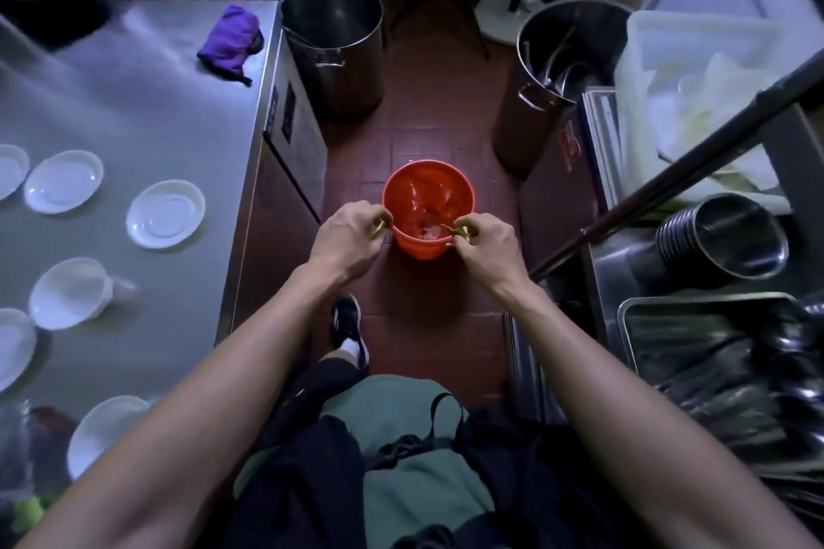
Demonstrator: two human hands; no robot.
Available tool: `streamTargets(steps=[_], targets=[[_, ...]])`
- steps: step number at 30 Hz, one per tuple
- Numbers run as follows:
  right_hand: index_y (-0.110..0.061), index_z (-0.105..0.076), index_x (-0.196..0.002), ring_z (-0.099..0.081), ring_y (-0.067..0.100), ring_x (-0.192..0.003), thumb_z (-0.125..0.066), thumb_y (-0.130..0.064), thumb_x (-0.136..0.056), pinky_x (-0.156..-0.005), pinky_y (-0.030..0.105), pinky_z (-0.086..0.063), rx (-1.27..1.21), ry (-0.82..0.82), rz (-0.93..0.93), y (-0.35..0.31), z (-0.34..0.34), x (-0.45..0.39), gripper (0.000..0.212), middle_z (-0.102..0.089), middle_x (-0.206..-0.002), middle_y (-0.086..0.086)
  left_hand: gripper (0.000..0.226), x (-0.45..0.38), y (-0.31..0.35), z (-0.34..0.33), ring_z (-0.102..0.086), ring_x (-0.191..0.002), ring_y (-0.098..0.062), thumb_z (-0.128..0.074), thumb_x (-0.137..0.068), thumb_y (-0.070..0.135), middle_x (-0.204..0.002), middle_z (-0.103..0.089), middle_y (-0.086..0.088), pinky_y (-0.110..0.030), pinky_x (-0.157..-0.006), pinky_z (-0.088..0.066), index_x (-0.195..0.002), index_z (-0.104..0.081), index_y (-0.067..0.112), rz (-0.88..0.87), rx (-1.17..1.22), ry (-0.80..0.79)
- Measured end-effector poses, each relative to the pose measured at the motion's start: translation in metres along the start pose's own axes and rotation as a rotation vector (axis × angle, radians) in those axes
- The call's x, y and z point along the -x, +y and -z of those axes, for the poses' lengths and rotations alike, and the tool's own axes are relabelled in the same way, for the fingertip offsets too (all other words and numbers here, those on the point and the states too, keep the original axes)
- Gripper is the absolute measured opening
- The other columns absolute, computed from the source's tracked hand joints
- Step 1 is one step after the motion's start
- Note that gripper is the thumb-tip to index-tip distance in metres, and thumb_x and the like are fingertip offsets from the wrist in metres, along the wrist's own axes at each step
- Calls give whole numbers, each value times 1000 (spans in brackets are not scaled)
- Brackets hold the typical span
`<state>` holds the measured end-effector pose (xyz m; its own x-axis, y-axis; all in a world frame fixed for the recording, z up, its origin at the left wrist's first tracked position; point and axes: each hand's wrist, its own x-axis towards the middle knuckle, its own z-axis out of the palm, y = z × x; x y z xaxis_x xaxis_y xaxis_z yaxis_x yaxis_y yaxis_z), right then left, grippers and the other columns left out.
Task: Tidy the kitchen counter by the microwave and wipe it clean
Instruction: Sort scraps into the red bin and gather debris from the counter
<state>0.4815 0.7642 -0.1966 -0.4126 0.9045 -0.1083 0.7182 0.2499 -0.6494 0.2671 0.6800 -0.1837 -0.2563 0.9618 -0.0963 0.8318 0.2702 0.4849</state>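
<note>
Above the red bucket [428, 210] on the tiled floor [428, 103], both arms reach straight out and down, forearms bare. The left hand [352, 236] is curled closed at the bucket's left rim, pinching a small yellowish piece [381, 228] between thumb and fingers. The right hand [484, 243] is closed the same way at the right rim, pinching another yellowish piece [461, 231]; what these pieces are is too small to tell. The bucket is lined with a red bag and has pale scraps at the bottom.

To the left runs the steel counter [156, 103]. White shallow dishes [165, 213] lie spread across it, well apart from one another, and a crumpled purple cloth [229, 41] sits near its far edge. Beyond the counter's end a tall steel stockpot [334, 49] stands on the floor; a second stockpot [553, 76] with utensils inside stands across the aisle. On the right are a translucent plastic tub [713, 103], a stack of steel bowls [731, 236] lying tilted, and a dark pole [669, 192] slanting across. Below, one dark shoe [350, 325] rests on the tiles.
</note>
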Motion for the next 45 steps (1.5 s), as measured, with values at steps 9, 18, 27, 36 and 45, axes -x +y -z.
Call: streamTargets(steps=[9, 18, 27, 36, 45], targets=[[-15, -72, -111, -64, 22, -97, -66, -21, -90, -90, 42, -53, 49, -49, -165, 2, -25, -87, 23, -69, -109, 4, 16, -115, -49, -19, -61, -97, -19, -61, -94, 29, -102, -65, 4, -41, -84, -53, -107, -70, 26, -22, 62, -150], [-14, -72, -112, -65, 24, -99, -68, -18, -88, -93, 41, -50, 109, -190, -292, -13, -78, -200, 24, -70, -108, 6, 13, -222, -132, -29, -60, -97, -17, -62, -91, 33, -101, -64, 10, -32, -79, -49, -103, -67, 33, 66, 109, -280], [-16, -70, -117, -63, 22, -107, -63, -18, -90, -96, 37, -49, 77, -332, -401, 14, -114, -262, 29, -70, -115, 4, 17, -283, -147, -62, -61, -98, -19, -61, -90, 32, -99, -64, 8, -36, -81, -51, -106, -67, 34, 162, 124, -410], [-16, -68, -118, -62, 23, -107, -61, -17, -89, -94, 37, -50, 52, -431, -403, 99, -163, -312, 30, -69, -115, 4, 17, -328, -148, -157, -63, -98, -20, -62, -91, 31, -101, -67, 9, -41, -85, -53, -107, -67, 32, 265, 123, -506], [-16, -70, -114, -62, 25, -105, -61, -14, -89, -94, 40, -50, 96, -487, -398, 196, -240, -349, 27, -70, -111, 5, 17, -377, -187, -267, -64, -102, -21, -62, -92, 32, -109, -70, 8, -44, -91, -53, -108, -68, 33, 273, 103, -574]])
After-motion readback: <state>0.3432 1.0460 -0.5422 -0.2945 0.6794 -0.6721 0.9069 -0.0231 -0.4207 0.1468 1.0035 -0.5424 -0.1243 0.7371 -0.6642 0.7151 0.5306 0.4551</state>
